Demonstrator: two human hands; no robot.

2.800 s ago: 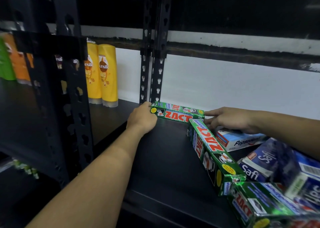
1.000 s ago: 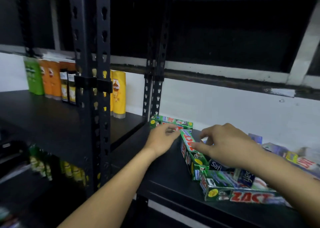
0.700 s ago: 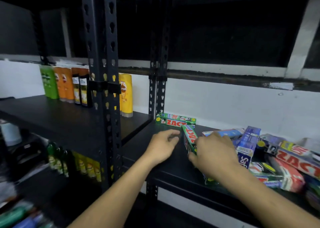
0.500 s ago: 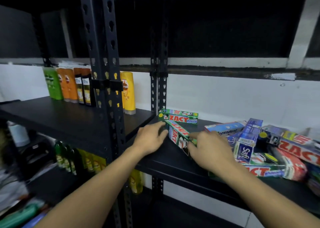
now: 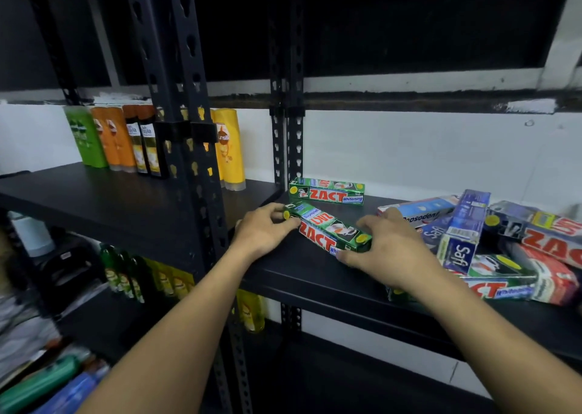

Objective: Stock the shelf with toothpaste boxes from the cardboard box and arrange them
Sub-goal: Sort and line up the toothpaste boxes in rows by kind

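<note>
A green Zact toothpaste box (image 5: 327,231) lies slanted on the black shelf (image 5: 302,275). My left hand (image 5: 263,232) holds its far-left end with curled fingers. My right hand (image 5: 387,249) grips its near-right end. Behind it a second green Zact box (image 5: 327,191) lies flat against the white wall beside the shelf upright. To the right is a loose pile of toothpaste boxes (image 5: 491,243): blue Safi, Pepsodent, red and green Zact. The cardboard box is out of view.
A black perforated upright (image 5: 185,149) stands in front of the left shelf bay. Green, orange, dark and yellow shampoo bottles (image 5: 151,142) stand at the back of that bay. More bottles (image 5: 135,275) fill the lower shelf on the left.
Both hands have taken the slanted green Zact box by its ends and swung it toward lying parallel to the back box. My view has pulled back and lifted.
</note>
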